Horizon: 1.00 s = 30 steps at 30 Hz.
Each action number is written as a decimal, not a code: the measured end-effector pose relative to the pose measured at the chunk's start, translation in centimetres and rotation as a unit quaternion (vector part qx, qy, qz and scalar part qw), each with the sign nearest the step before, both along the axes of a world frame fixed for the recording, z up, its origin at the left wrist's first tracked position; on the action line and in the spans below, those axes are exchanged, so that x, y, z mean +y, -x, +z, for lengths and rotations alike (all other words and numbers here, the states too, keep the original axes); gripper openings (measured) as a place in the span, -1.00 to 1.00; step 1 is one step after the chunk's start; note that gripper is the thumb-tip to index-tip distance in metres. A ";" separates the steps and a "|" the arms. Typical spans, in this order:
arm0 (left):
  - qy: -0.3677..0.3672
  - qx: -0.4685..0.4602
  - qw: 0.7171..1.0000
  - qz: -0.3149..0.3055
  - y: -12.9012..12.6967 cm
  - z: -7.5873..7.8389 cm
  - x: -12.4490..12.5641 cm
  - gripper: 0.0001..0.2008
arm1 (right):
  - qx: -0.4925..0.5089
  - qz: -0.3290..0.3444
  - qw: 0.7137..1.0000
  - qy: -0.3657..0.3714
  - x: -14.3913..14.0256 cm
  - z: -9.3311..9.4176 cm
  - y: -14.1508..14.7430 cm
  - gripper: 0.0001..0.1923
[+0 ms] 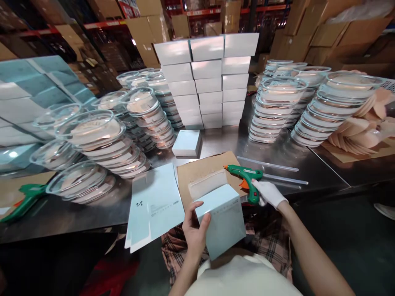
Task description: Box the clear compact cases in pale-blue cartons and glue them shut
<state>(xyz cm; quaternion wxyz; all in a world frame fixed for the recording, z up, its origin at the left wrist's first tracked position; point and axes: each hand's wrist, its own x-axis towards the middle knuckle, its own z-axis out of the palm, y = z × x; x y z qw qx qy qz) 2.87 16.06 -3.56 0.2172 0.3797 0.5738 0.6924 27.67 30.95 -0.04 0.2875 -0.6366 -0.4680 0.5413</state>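
My left hand (pixel 194 230) grips a pale blue cardboard box (pixel 224 220) by its left side, holding it over my lap with the flap open toward the table. In a white glove, my right hand (pixel 269 193) holds a green glue gun (pixel 247 180) by the handle, its nozzle pointing left over a brown cardboard sheet (pixel 203 166). The nozzle sits just above and behind the box's open flap.
Flat unfolded box blanks (pixel 154 205) hang over the metal table's edge (pixel 77 222). Stacks of clear glass dishes (pixel 101 139) and lids (pixel 277 107) flank a wall of finished white boxes (pixel 206 82). One closed box (pixel 187 143), glue sticks (pixel 268 164) and another glue gun (pixel 23 201) lie nearby.
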 end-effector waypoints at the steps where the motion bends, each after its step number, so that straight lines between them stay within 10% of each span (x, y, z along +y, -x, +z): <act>1: -0.004 -0.003 1.000 -0.006 0.1 0.0 0.0 -0.66 | -0.028 -0.004 0.999 -0.028 -0.2 0.5 0.0 -0.66; 5: -0.012 -0.014 0.997 -0.072 0.0 0.0 0.1 -0.61 | 0.014 0.101 0.984 -0.147 -1.7 2.4 2.4 -0.57; 10: 0.026 -0.074 0.991 -0.112 -0.4 -0.1 0.6 -0.54 | 0.186 0.215 0.952 -0.112 -1.8 2.6 4.6 -0.43; 16: -0.046 -0.175 0.974 -0.133 0.4 -0.8 1.4 -0.41 | 0.135 0.410 0.861 -0.268 -2.2 2.5 2.7 -0.28; 26: -0.009 0.012 0.988 -0.155 1.0 0.6 1.0 -0.62 | 0.152 0.395 0.847 -0.321 -3.3 0.8 3.1 -0.74; 30: 0.002 -0.026 0.997 -0.072 1.5 0.0 1.2 -0.61 | 0.190 0.291 0.907 -0.239 -5.5 -1.3 4.3 -0.35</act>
